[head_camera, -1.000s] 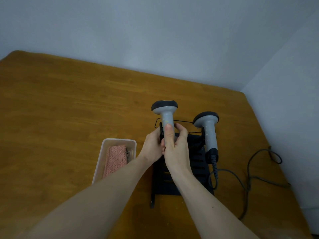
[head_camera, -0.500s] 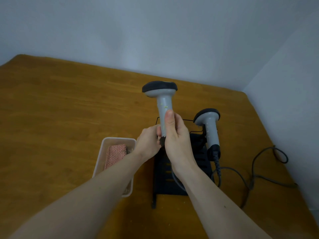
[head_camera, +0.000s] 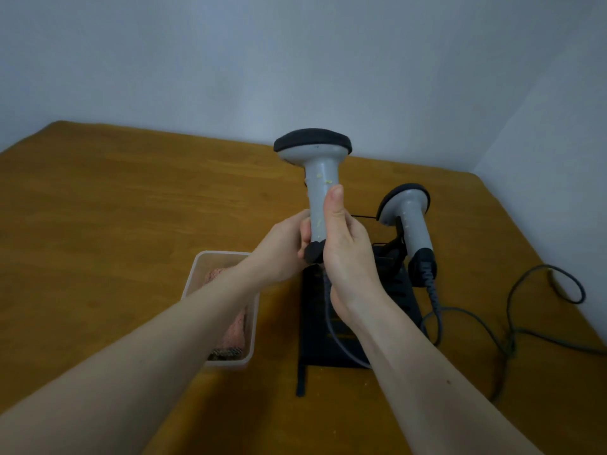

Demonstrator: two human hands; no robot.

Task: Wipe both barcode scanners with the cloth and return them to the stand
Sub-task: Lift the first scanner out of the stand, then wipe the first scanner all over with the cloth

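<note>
Both hands hold one scanner (head_camera: 320,192) upright in the air, above the stand (head_camera: 331,336). Its black-rimmed head is at the top and its grey handle points down. The right hand (head_camera: 348,257) grips the handle from the 3 o'clock side, thumb (head_camera: 334,205) lying straight up along the grey shaft, the other fingers curled round behind it. The left hand (head_camera: 282,247) comes in from 9 o'clock and clasps the black butt of the handle; its fingertips are hidden behind the scanner, so how they lie I cannot tell. Small yellowish specks dot the handle. A grey cord runs from the butt down past the right wrist.

The second scanner (head_camera: 409,221) sits in the black stand at about 3 o'clock from the held one, tilted, head up, its coiled cord (head_camera: 433,300) trailing off to a loose cable (head_camera: 538,290) on the table (head_camera: 115,208) at 4 o'clock.

At 8 o'clock from the hands, just beside the stand, a clear tub (head_camera: 251,323) holds the pink cloth (head_camera: 235,330), partly hidden under the left forearm.
</note>
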